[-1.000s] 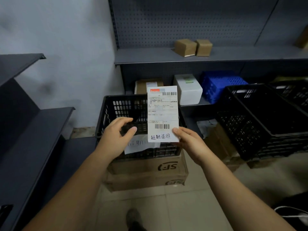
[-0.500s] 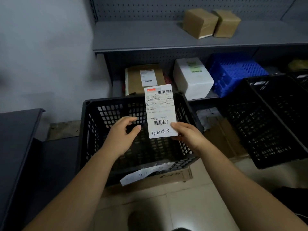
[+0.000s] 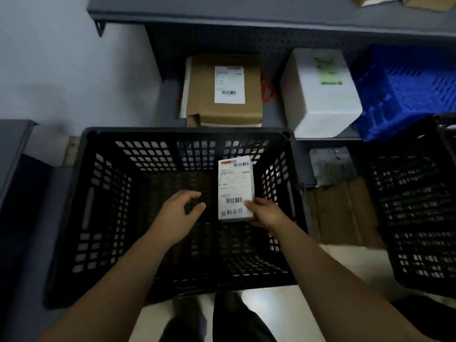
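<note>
A small white parcel bearing a shipping label with barcodes and handwritten characters is held down inside a black slatted plastic crate. My right hand grips the parcel by its near right corner. To the left of the parcel, my left hand hovers inside the crate with fingers loosely curled and holds nothing. Nothing else shows on the crate's dark floor.
Behind the crate, a low grey shelf carries a brown carton with a label, a white foam box and a blue crate. A second black crate stands at the right, flattened cardboard beside it. Grey shelving at left.
The parcel has gone down from above the crate's rim into the crate, still held by my right hand. My view has tilted downward and moved closer. The left hand followed alongside.
</note>
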A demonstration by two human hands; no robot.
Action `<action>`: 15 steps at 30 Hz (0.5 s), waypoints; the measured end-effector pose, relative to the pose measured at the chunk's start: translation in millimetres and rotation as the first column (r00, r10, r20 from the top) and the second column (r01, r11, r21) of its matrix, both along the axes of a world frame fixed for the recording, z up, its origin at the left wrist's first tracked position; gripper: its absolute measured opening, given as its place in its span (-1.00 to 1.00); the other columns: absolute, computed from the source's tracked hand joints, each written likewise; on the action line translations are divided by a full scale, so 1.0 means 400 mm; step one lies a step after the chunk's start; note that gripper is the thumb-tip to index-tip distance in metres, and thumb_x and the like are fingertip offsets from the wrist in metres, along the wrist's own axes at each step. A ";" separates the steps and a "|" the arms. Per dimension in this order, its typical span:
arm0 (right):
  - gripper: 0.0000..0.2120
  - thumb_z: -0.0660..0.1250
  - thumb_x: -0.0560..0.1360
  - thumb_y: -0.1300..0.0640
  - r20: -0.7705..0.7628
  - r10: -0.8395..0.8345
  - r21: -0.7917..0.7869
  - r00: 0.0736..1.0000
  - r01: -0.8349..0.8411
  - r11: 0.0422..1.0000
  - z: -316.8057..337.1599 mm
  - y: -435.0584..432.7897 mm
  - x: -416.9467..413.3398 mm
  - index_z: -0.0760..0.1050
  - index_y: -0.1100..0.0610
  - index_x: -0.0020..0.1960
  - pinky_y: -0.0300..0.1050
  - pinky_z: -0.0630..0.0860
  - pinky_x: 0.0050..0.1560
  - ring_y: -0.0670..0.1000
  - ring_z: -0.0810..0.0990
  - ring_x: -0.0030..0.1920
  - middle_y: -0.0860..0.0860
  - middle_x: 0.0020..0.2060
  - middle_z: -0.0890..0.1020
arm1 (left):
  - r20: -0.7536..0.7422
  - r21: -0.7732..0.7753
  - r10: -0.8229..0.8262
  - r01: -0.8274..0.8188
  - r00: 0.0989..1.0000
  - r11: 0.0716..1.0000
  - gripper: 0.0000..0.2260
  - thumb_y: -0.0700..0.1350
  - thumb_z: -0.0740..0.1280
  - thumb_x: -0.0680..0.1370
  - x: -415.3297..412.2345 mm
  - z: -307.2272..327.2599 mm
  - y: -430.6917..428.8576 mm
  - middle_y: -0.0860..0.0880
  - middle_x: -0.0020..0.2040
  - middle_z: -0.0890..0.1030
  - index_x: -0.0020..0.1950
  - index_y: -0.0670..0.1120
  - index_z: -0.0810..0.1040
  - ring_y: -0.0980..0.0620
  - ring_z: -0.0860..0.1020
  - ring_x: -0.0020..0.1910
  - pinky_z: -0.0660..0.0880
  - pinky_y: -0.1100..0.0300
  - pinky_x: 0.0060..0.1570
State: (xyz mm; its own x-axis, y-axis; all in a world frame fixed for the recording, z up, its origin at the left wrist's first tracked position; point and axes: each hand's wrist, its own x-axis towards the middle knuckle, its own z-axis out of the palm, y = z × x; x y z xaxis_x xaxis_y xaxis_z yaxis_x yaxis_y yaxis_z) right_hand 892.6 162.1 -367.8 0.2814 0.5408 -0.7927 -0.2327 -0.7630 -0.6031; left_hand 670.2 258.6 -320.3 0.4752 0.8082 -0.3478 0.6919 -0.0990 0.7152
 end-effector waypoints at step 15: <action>-0.63 0.14 0.65 0.15 0.262 -0.024 -0.193 0.965 0.077 0.978 -0.207 0.041 0.028 0.37 0.14 0.44 -0.10 0.45 0.12 0.16 0.54 0.22 0.14 0.29 0.54 | -0.036 -0.108 0.009 -0.012 0.999 0.994 -0.70 0.03 0.36 0.54 0.008 -0.132 0.080 0.11 0.13 0.51 0.25 0.00 0.56 0.09 0.50 0.19 0.52 0.00 0.19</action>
